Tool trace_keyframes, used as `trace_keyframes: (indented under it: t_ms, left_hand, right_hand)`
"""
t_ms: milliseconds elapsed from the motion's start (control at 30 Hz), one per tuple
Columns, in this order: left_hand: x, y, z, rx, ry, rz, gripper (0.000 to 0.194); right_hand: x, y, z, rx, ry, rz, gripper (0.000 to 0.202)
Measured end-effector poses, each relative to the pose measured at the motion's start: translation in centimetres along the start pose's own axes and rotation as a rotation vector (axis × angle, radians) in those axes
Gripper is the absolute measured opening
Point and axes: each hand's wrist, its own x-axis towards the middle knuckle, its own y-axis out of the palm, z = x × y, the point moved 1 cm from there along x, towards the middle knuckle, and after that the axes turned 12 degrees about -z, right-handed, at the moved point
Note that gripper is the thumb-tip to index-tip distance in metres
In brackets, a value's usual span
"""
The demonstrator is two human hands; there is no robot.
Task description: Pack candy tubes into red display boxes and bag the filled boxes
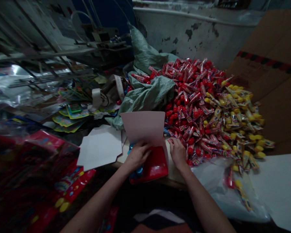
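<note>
In front of me stands a glossy red box [157,163] with blue shapes on its left side. Its pale flap [145,126] is raised at the back. My left hand [138,157] lies over the box's upper left part, its fingers bent at the opening and its fingertips partly hidden. Just right of the box, my right hand [178,153] has its fingers pinched together around a small red-patterned tube [170,140], mostly covered by them. Beyond that hand spreads a big heap of small wrapped red-capped tubes [189,103].
Yellow-capped tubes [232,116] form the heap's right side, before a large cardboard carton [276,84]. A green woven sack [147,94] lies behind the box. White card sheets [100,147] lie left. Red printed packages [38,161] fill the near left; a clear plastic bag [215,181] lies right.
</note>
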Motion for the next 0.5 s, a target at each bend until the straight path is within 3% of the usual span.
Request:
trace_keyframes:
  t_ms: [100,233,400,500]
  left_hand:
    - [0.2,0.1,-0.1,0.019,-0.016,-0.003,0.027]
    - [0.3,0.2,0.0,-0.04,-0.048,-0.026,0.03]
    - [-0.6,-0.8,0.5,-0.135,-0.046,-0.138,0.032]
    - [-1.3,-1.4,0.6,-0.069,-0.041,-0.134,0.032]
  right_hand:
    - [-0.8,0.6,-2.6,-0.291,0.033,0.101,0.019]
    - [-1.2,0.8,-3.5,-0.281,-0.006,0.128,0.026]
    - [-0.5,-2.9,-2.4,0.136,0.115,-0.105,0.033]
    - [-0.9,-4.3,0.0,0.406,0.034,0.029,0.028]
